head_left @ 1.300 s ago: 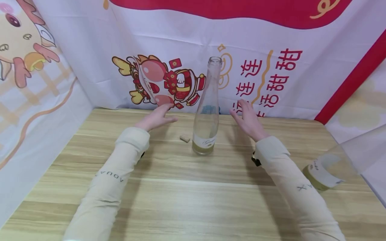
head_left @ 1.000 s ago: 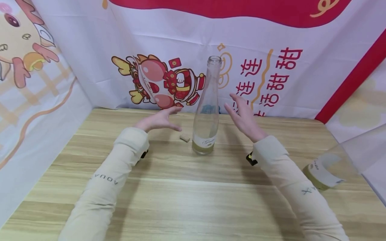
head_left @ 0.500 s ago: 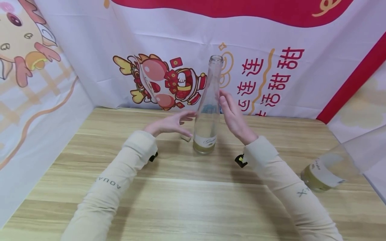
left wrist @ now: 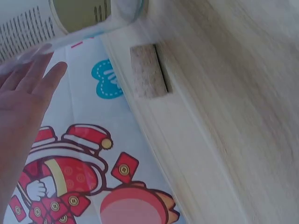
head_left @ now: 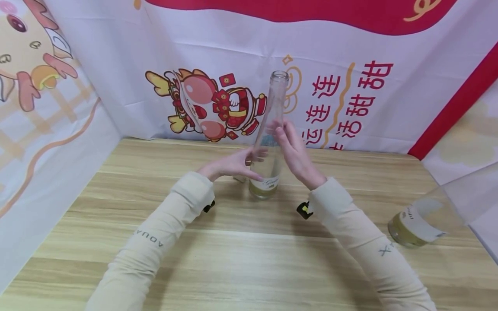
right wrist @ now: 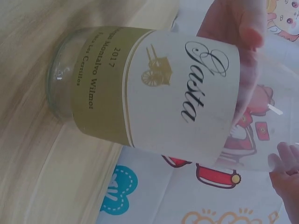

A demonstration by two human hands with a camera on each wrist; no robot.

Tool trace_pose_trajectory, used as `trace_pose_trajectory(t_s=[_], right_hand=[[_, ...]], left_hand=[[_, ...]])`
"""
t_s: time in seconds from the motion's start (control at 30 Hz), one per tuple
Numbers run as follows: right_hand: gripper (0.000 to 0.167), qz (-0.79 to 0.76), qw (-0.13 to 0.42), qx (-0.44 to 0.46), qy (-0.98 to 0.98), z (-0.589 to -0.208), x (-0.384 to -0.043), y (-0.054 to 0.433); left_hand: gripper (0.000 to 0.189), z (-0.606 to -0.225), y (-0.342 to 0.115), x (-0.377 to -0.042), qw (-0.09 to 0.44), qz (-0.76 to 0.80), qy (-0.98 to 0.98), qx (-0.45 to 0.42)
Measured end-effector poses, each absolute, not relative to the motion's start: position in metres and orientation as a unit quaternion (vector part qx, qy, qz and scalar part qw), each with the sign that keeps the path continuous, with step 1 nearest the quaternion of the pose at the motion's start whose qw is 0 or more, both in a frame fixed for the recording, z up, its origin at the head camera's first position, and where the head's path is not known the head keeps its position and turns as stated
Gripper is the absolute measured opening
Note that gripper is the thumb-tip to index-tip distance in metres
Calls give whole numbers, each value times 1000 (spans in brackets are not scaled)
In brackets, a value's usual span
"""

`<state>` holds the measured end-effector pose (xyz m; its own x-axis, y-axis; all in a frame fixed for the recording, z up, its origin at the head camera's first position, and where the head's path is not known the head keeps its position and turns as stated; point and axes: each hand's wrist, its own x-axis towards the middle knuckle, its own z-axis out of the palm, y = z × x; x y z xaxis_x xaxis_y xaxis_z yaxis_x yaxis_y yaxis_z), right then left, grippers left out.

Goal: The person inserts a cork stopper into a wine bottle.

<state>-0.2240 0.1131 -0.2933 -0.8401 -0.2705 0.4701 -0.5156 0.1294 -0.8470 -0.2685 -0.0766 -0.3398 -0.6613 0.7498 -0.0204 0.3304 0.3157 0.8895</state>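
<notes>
A clear glass wine bottle (head_left: 270, 183) with a white and olive label stands upright and uncapped on the table. My left hand (head_left: 232, 165) grips its lower body from the left, thumb in front and fingers behind the glass. Higher up, my right hand (head_left: 297, 157) holds the bottle from the right, its fingertips showing through the glass. In the right wrist view the label (right wrist: 184, 98) reads "Gasta". A cork (left wrist: 148, 72) lies on the wood beside the bottle in the left wrist view; in the head view my left hand mostly hides it.
A second clear bottle (head_left: 414, 226) with a similar label is at the table's right side, partly see-through in the picture. Behind the wooden table (head_left: 241, 259) hangs a printed white and red cloth (head_left: 218, 47), and cloth also covers both sides.
Both hands have come inward from either side to the bottle and now hold it. The left hand has passed in front of the cork. The bottle stays in place.
</notes>
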Motion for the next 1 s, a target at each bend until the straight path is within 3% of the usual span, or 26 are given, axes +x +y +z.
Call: trace_pose_trajectory(t_s=[0.13, 0.3, 1.0], right_hand=[[33, 614, 97, 259, -739, -293, -223, 109], [42, 626, 80, 256, -732, -296, -224, 106], [40, 576, 106, 292, -756, -293, -194, 109]], left_hand=[[83, -342, -73, -269, 211, 477, 778, 350], [80, -343, -71, -266, 194, 484, 783, 340], [74, -336, -68, -237, 157, 471, 790, 359]])
